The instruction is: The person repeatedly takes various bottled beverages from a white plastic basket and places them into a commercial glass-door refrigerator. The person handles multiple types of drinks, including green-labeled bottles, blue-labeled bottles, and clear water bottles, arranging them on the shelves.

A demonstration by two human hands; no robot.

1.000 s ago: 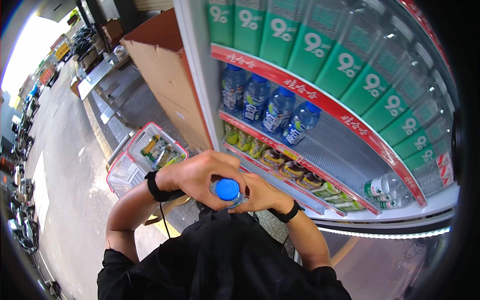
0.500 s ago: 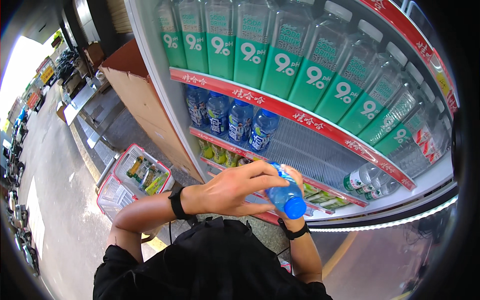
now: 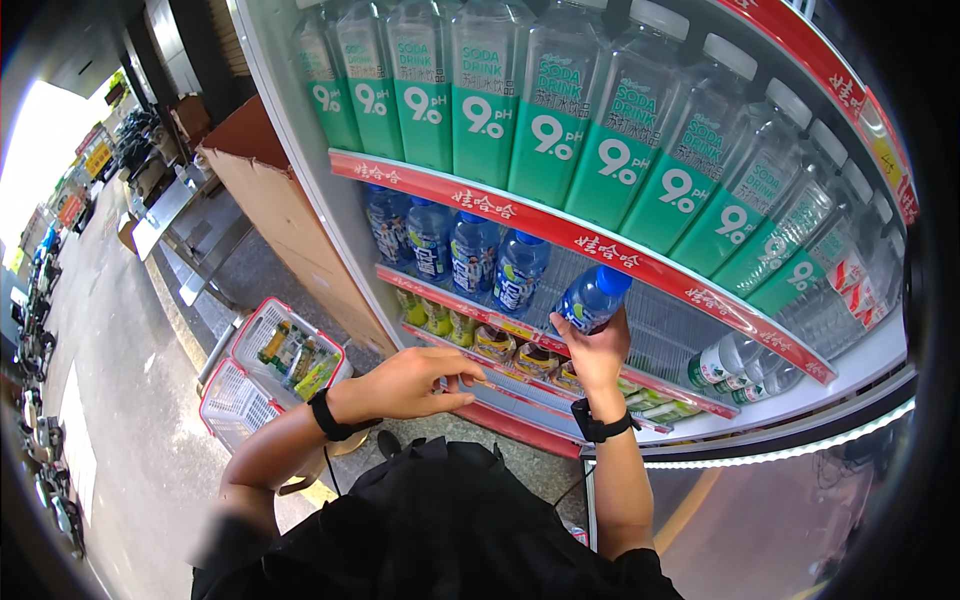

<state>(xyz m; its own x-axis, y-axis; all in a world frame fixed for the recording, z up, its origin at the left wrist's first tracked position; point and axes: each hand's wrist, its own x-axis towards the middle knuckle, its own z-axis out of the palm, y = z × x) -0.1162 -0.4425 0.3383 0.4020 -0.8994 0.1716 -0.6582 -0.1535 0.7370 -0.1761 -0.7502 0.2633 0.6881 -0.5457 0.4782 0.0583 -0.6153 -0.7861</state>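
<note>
"So, what do we enter for our right hand (image 3: pixel 598 348)?"
"One blue-capped bottle (image 3: pixel 590 300), tilted, grasped by the fingers, at three o'clock."
"And our left hand (image 3: pixel 415 383)?"
"Seven o'clock: fingers loosely bent, released. Further, four similar bottles (image 3: pixel 472 255), shelved, eleven o'clock."

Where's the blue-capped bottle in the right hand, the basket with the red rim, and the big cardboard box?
Held blue-capped bottle (image 3: pixel 591 299), head view: side of its body.
Red-rimmed white basket (image 3: pixel 238 398), head view: its lattice wall.
Cardboard box (image 3: pixel 292 228), head view: its tall side panel.
</note>
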